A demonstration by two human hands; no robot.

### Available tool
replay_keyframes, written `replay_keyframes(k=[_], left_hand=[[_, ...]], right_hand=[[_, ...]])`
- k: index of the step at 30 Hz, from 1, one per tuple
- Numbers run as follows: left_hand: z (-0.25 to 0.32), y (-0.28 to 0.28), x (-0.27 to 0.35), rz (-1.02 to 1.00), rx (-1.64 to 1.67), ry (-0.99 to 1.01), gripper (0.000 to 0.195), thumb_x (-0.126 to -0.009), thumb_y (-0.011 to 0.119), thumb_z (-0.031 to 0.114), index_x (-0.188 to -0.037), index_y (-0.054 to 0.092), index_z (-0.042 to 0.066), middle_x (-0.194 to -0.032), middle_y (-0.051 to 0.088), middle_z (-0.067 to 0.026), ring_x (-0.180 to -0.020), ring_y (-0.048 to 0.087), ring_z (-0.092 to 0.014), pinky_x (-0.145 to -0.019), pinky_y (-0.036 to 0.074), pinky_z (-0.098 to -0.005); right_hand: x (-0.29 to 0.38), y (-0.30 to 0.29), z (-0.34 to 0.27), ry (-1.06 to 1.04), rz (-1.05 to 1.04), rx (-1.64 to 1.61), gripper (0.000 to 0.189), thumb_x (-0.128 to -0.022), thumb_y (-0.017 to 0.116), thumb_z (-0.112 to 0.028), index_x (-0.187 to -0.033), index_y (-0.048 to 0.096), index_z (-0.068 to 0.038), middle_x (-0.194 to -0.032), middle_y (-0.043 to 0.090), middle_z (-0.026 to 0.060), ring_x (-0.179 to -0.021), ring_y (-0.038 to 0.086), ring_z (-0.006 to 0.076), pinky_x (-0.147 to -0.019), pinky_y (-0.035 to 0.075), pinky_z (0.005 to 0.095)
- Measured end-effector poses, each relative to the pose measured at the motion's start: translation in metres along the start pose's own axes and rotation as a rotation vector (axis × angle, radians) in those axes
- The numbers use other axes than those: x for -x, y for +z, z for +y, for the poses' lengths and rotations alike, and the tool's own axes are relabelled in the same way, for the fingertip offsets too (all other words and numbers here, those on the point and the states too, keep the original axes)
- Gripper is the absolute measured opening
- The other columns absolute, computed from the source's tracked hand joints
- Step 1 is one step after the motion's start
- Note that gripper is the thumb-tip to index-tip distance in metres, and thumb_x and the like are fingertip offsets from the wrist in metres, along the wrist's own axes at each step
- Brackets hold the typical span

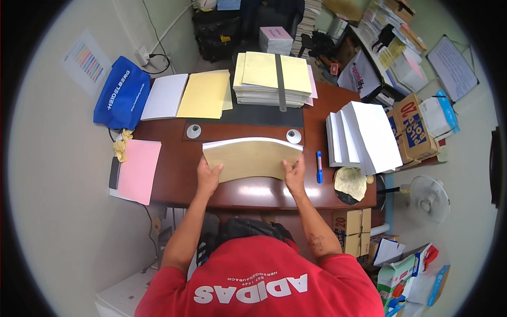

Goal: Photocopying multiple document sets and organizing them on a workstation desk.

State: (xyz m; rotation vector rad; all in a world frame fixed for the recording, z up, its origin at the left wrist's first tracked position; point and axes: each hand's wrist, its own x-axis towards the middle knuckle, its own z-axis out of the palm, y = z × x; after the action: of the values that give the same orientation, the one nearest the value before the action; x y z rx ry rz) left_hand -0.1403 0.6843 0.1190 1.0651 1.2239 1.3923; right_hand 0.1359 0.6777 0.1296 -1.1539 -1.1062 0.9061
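Note:
Between my two hands is a stack of paper (pixel 253 158) with a brown sheet facing me and white edges along its far side. It bows upward in the middle. My left hand (pixel 209 176) grips its left end, thumb on the brown face. On the right end my right hand (pixel 294 172) has the same kind of hold. Both hands are over the near half of a dark wooden desk (pixel 174 174). Just beyond the stack, two round white objects with dark centres (pixel 193 131) sit at the corners of a panel. A blue marker (pixel 319 167) lies to the right.
A thick pile of yellow-topped paper (pixel 257 73) bears a steel ruler (pixel 280 83). Left of it lie yellow sheets (pixel 202 95) and a white stack (pixel 164 95). White paper piles (pixel 368 138) stand at right, pink paper (pixel 138 170) at left. A fan (pixel 427 200) is beside the desk.

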Motion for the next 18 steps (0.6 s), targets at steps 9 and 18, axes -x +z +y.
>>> replay_keyframes(k=[9,18], left_hand=[[-0.014,-0.011,0.003,-0.075,-0.116,-0.021,0.021,-0.088,0.062,-0.002,-0.109,0.059,-0.005,-0.104,0.067,-0.0086,-0.094,0.061,-0.014,-0.084,0.047,-0.0282],[-0.029,-0.025,-0.002,-0.073,-0.631,0.088,0.018,-0.086,0.062,0.006,-0.099,0.062,-0.007,-0.090,0.067,-0.0229,-0.088,0.066,-0.037,-0.080,0.049,-0.0383]], right_hand=[[0.006,-0.013,0.016,-0.107,-0.038,0.226,0.028,-0.090,0.055,0.001,-0.117,0.047,0.000,-0.102,0.063,0.0162,-0.097,0.062,0.0242,-0.085,0.048,0.0323],[0.021,-0.016,0.012,-0.159,-0.058,0.449,0.025,-0.090,0.050,0.003,-0.114,0.043,0.001,-0.098,0.063,0.0266,-0.096,0.060,0.0474,-0.077,0.049,0.0415]])
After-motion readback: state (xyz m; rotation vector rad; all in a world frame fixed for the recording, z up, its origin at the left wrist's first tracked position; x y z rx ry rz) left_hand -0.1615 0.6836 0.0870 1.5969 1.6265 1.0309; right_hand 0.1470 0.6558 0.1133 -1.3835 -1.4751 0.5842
